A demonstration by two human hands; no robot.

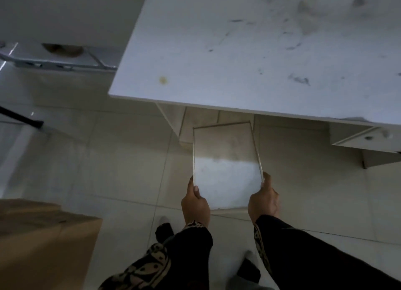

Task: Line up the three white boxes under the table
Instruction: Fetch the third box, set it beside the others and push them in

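A flat white box (225, 159) is held over the tiled floor, its far end near the front edge of the white table (249, 51). My left hand (195, 203) grips the box's near left corner, thumb on top. My right hand (263, 199) grips its near right corner. Another white box (366, 138) shows partly beneath the table at the right. Whatever else is under the table is hidden by the tabletop.
A brown cardboard box (43, 242) stands on the floor at the lower left. A metal rack (58, 59) lies at the upper left, behind the table's corner. A black bar (21, 117) crosses the floor at the left. My feet (165, 229) are below the hands.
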